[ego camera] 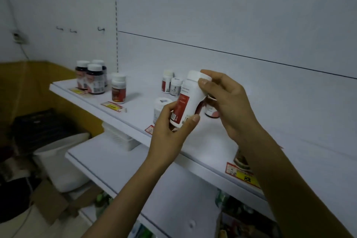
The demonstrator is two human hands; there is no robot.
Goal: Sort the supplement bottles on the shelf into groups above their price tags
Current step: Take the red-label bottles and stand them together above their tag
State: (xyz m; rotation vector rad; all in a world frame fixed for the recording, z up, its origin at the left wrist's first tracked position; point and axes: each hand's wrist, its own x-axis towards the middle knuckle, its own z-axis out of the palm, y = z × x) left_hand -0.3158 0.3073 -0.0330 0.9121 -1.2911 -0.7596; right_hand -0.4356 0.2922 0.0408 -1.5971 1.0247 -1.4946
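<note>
Head view: left hand [170,121] and right hand [226,100] both grip a tilted white bottle [188,100] above the shelf [135,121].

Two bare forearms, slim, seen from the bottom edge of the frame upward: left forearm [135,189] at lower centre, right forearm [289,179] at lower right. Uncovered all the way to the frame edge. Left hand [170,121] and right hand [228,102] bare at mid-frame. Short, plain thumbnails [202,82]. Slightly blurred, dimly lit.
</note>
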